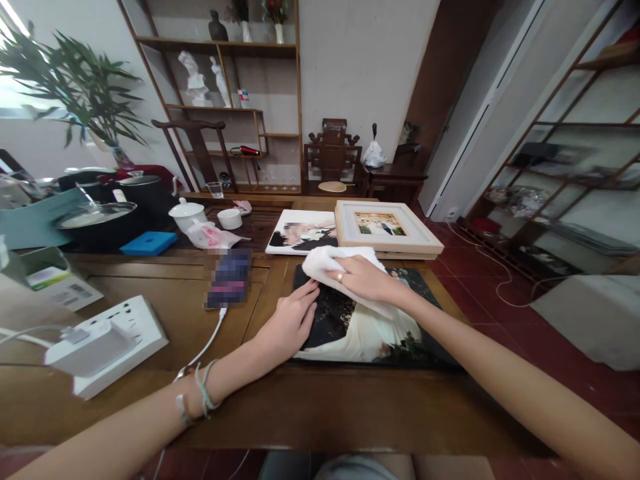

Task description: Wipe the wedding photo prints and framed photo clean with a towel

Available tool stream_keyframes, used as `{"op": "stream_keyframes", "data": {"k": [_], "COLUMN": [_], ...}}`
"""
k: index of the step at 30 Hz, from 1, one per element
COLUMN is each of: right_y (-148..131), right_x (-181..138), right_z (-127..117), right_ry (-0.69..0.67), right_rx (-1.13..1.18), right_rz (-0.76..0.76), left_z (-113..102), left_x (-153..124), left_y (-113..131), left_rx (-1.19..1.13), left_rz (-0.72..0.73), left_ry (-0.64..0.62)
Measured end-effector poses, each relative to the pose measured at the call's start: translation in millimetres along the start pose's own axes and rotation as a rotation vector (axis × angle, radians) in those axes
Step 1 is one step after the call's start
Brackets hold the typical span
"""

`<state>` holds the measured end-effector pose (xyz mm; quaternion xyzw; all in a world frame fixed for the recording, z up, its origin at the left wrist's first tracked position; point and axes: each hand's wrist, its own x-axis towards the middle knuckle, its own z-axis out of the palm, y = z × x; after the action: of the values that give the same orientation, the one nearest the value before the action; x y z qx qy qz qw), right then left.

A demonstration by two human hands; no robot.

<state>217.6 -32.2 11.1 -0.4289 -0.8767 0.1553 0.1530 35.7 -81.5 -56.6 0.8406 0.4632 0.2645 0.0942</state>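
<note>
Wooden shelving lines the far wall behind a long brown table [150, 280], with a carved chair [333, 153] beyond its far end and red tile floor off to the right. From my feed, the large photo print [350, 320] lies flat on the table directly ahead, dark with a white dress shape across its lower part.

My left hand [290, 323] rests palm down on the print's left edge; its fingers [306, 293] lie nearly together and flat, pressing the print rather than gripping it. My right hand [367, 277] sits on top of a white cloth [333, 260] at the print's upper edge. Those fingers are laid over the cloth, close together, pushing it down onto the print; a ring shows on one of them.

Just beyond the cloth a cream picture frame [387, 230] lies flat, touching or nearly touching a second unframed print [303, 233] to its left. A phone [229, 279] lies left of my left hand, with a white cable running from it toward me. Further left sits a white power strip [107, 343] with a charger plugged in. At the far left stand dark pots [100, 213], a blue pad [149, 243], a white teapot [187, 215] and a small white cup [230, 218]. A leafy plant [75, 87] rises behind them.
</note>
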Motion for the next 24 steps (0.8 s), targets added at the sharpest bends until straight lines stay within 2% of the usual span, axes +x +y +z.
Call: {"op": "stream_keyframes", "data": {"k": [4, 7, 11, 16, 19, 22, 24], "right_y": [-11, -9, 13, 61, 86, 96, 91], "right_x": [32, 28, -9, -70, -94, -108, -120], "right_z": [5, 7, 0, -14, -19, -17, -13], "right_ry": [-0.027, -0.033, -0.013, 0.029, 0.054, 0.085, 0.085], "right_rx": [0.023, 0.007, -0.039, -0.129, -0.176, -0.208, -0.214], "right_rz": [-0.055, -0.051, -0.012, 0.07, 0.119, 0.156, 0.14], "left_z": [-2, -4, -3, -2, -3, -3, -4], "left_x": [0, -1, -1, -1, 0, 1, 2], "left_y": [2, 2, 1, -1, -1, 0, 0], "left_rx": [-0.015, -0.013, -0.019, -0.02, -0.014, -0.02, -0.028], "left_rz": [0.007, 0.004, -0.001, 0.002, 0.013, 0.021, 0.019], "left_ry": [0.006, 0.006, -0.002, -0.012, 0.0, 0.019, 0.026]}}
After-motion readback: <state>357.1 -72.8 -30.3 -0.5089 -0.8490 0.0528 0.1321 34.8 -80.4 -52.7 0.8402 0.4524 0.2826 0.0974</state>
